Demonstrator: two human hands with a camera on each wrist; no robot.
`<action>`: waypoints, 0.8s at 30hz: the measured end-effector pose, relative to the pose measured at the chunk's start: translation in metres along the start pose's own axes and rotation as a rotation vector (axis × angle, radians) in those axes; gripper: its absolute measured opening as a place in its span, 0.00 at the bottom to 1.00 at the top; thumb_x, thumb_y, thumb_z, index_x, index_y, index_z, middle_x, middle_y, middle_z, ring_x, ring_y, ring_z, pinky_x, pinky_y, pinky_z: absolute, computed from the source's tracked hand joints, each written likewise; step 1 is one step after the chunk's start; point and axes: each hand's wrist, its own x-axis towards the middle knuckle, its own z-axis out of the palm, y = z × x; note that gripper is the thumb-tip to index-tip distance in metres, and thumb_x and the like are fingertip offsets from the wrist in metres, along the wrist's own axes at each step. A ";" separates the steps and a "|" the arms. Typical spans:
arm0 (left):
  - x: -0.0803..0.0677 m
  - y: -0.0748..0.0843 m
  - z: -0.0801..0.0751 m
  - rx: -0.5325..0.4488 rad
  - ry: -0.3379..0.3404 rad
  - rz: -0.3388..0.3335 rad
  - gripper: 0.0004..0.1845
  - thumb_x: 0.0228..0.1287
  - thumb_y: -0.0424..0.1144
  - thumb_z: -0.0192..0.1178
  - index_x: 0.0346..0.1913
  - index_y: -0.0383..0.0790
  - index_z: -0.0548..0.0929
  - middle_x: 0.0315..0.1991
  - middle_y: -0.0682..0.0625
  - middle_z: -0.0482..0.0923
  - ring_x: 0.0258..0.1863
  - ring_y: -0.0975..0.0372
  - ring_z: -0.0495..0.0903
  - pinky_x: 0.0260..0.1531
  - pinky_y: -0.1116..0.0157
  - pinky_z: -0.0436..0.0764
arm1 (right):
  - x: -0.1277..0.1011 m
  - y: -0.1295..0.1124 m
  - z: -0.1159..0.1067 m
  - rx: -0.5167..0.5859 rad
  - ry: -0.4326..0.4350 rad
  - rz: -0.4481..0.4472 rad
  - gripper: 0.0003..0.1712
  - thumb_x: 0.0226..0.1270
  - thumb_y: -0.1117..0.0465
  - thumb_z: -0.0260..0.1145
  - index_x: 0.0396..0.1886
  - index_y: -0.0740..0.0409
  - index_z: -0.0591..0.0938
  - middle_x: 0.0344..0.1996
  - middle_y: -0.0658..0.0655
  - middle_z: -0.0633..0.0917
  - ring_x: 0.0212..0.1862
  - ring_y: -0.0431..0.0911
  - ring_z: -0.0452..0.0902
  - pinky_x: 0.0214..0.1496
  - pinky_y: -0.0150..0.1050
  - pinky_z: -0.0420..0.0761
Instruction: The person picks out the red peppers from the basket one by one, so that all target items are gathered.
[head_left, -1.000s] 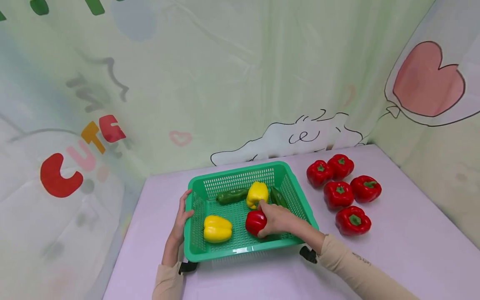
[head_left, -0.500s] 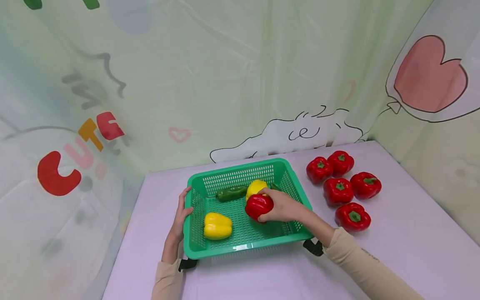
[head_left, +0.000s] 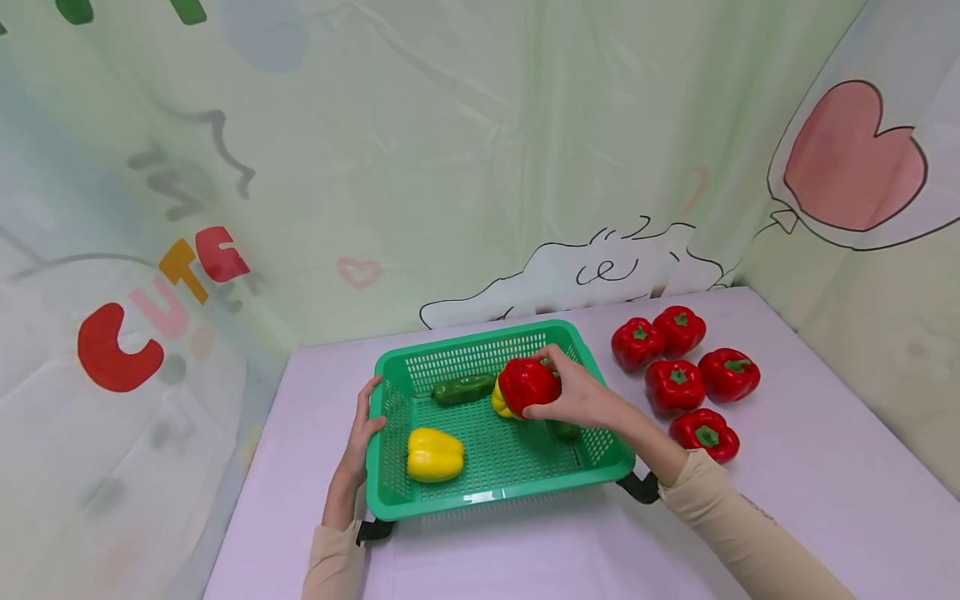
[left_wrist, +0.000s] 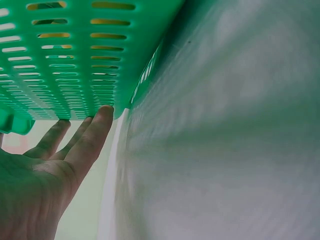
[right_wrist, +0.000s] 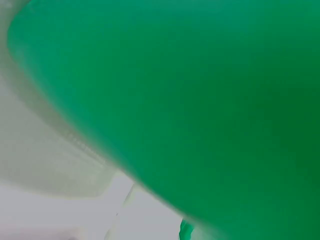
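The right hand (head_left: 581, 400) grips a red pepper (head_left: 528, 384), fingers curled round it, holding it above the far right part of the green basket (head_left: 480, 498) and clear of the mesh floor. The left hand (head_left: 363, 437) rests with straight fingers (left_wrist: 92, 137) against the basket's left wall. In the basket lie a yellow pepper (head_left: 434, 455), a second yellow pepper (head_left: 498, 403) partly hidden behind the held one, a long green pepper (head_left: 462, 388), and what seems to be another green one (head_left: 566, 430) under the right hand. Five red peppers (head_left: 678, 379) sit grouped on the lilac table (head_left: 810, 467), right of the basket. The backdrop (head_left: 465, 167) carries coloured letters reading "CUTE" (head_left: 161, 308). The right wrist view is a green blur.
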 end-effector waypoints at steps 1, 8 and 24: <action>0.000 0.000 0.000 -0.002 0.000 0.001 0.34 0.70 0.37 0.40 0.77 0.47 0.45 0.77 0.41 0.44 0.69 0.44 0.55 0.57 0.69 0.70 | 0.000 0.000 -0.001 0.007 0.006 -0.007 0.44 0.48 0.58 0.78 0.62 0.57 0.64 0.56 0.64 0.75 0.57 0.61 0.72 0.44 0.50 0.83; 0.001 -0.001 0.000 -0.004 -0.001 0.006 0.34 0.70 0.37 0.39 0.77 0.47 0.45 0.77 0.40 0.43 0.69 0.44 0.54 0.57 0.69 0.70 | -0.001 0.002 -0.005 -0.024 0.039 -0.046 0.44 0.46 0.57 0.79 0.63 0.57 0.68 0.56 0.64 0.75 0.57 0.62 0.71 0.42 0.49 0.83; -0.001 -0.001 -0.001 -0.011 -0.016 0.008 0.34 0.71 0.36 0.39 0.78 0.46 0.44 0.77 0.40 0.43 0.69 0.45 0.54 0.59 0.69 0.68 | -0.015 0.003 -0.014 -0.082 0.113 -0.007 0.48 0.51 0.53 0.78 0.68 0.59 0.64 0.57 0.68 0.76 0.57 0.63 0.72 0.44 0.51 0.83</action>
